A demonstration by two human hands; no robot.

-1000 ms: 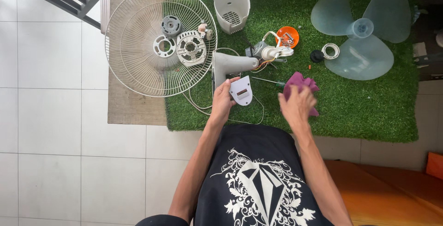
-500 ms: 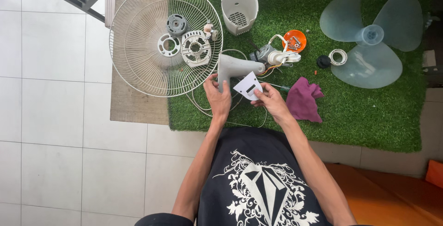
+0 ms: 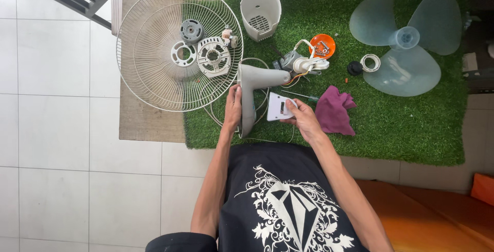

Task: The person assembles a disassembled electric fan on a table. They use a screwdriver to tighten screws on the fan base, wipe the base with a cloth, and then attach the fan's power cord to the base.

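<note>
Grey fan neck (image 3: 250, 90) gripped by left hand (image 3: 232, 109), long axis 12-to-6. White cover plate (image 3: 280, 109) pinched in right hand (image 3: 303, 119), just at 3 o'clock of neck.

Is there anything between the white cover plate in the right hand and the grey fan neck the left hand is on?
Nothing solid: only a narrow gap over thin white cord separates white plate from grey neck.

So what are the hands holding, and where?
The left hand grips the grey fan neck along its lower stem. The right hand holds the white cover plate by its right edge.
</note>
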